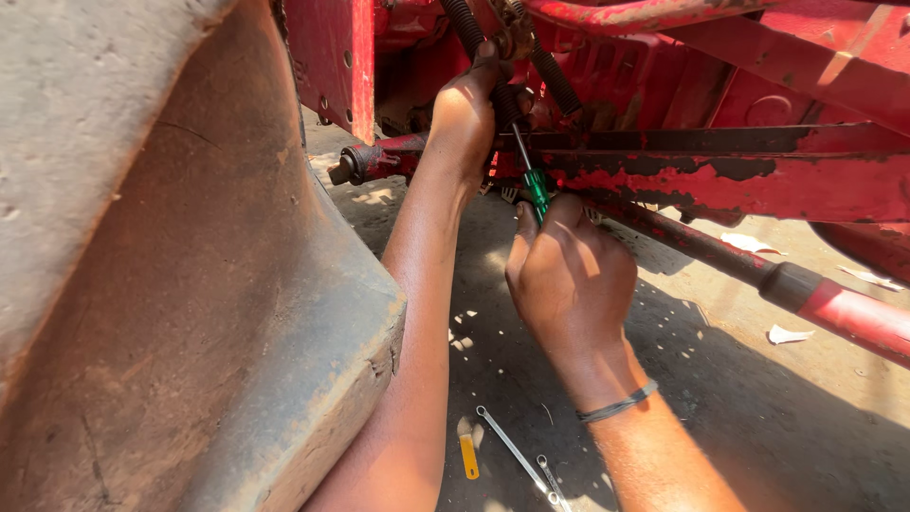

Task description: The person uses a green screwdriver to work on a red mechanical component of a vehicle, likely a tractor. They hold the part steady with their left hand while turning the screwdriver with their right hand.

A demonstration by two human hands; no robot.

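Work is mid-course by my reading: my right hand point(572, 275) is closed on the green-handled screwdriver point(535, 186), its tip up at the spring point(493, 71) on the red frame point(739, 175); my left hand point(464, 114) clasps that spring (still attached); wrenches point(519, 457) lie unused on the ground.

The screwdriver point(536, 185) in my right hand point(569, 280) has a glossy green plastic handle and a dark metal shaft. The red frame point(739, 180) is painted metal, chipped and matt. The tyre point(190, 284) is dusty, rough rubber. My left hand point(464, 114) grips a dark coiled metal spring point(469, 28).
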